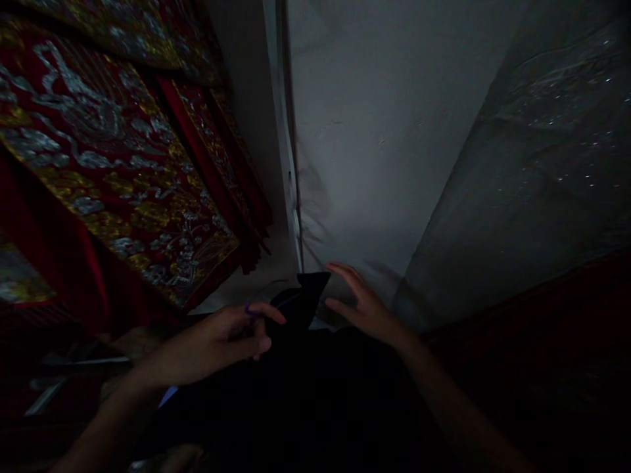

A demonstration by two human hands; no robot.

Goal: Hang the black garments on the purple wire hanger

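Note:
In dim light my left hand (221, 341) pinches the edge of a black cloth (300, 302), with a small purple thing at its fingertips that I cannot make out. My right hand (365, 305) hovers just to the right of the cloth's raised corner, fingers spread and holding nothing. The cloth spreads down into the dark lower middle of the view.
Red fabric panels (113, 171) embroidered in gold and silver hang at the left. A pale wall (394, 131) with a vertical white frame strip (283, 131) rises ahead. A grey sparkling fabric (542, 177) slopes at the right. Metal bars (73, 368) lie at lower left.

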